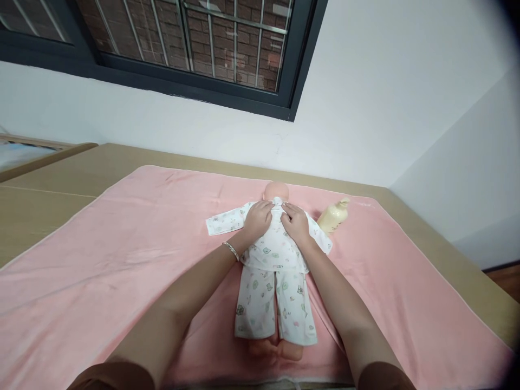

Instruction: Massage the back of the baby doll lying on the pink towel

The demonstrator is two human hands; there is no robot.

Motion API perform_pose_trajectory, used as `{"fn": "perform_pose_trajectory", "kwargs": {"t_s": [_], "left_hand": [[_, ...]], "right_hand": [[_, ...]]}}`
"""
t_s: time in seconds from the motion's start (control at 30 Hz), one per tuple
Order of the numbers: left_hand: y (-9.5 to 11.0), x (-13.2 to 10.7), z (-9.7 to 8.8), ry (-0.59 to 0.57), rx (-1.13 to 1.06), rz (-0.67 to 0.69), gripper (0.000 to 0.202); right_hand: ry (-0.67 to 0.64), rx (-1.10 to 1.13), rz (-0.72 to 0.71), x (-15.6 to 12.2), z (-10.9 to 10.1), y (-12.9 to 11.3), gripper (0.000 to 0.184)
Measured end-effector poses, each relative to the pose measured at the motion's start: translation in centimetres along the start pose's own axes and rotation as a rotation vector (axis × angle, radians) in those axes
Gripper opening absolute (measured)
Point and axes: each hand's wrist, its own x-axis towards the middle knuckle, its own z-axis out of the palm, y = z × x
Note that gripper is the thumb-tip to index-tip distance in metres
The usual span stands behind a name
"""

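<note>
A baby doll (276, 192) lies on its back, its head pointing away from me and its bare feet (276, 349) toward me. It wears a white long-sleeved pajama top (270, 252) and matching pajama pants (255, 303) with small prints. My left hand (258, 220), with a silver bangle at the wrist, is closed at the left side of the top's collar. At the collar's right side, my right hand (296, 221) has its fingers curled together on the fabric. Both hands cover part of the chest and shoulders; the fingertips are small in view.
Beneath the doll a pink blanket (162, 227) spreads over a wooden surface (73, 168). A pale yellow baby bottle (333, 215) lies beside the doll's right-hand sleeve. A white wall (357, 108) and a dark-framed window (284, 103) stand behind.
</note>
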Motion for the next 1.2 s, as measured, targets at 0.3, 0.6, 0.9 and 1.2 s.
{"fn": "perform_pose_trajectory", "kwargs": {"t_s": [0.3,0.6,0.9,1.2], "left_hand": [[0.8,-0.4,0.0,0.130,0.024,-0.133,0.022],[0.3,0.0,0.1,0.013,0.031,-0.183,0.032],[-0.2,0.1,0.2,-0.055,0.066,-0.107,0.036],[0.8,-0.4,0.1,0.124,0.037,-0.123,0.025]], "right_hand": [[0.071,-0.125,0.173,-0.6,-0.6,-1.5,0.028],[-0.064,-0.056,0.077,0.0,-0.4,-0.5,0.042],[-0.151,-0.047,-0.019,0.5,-0.5,-0.1,0.048],[0.001,-0.169,0.190,-0.4,-0.6,-1.9,0.032]]}}
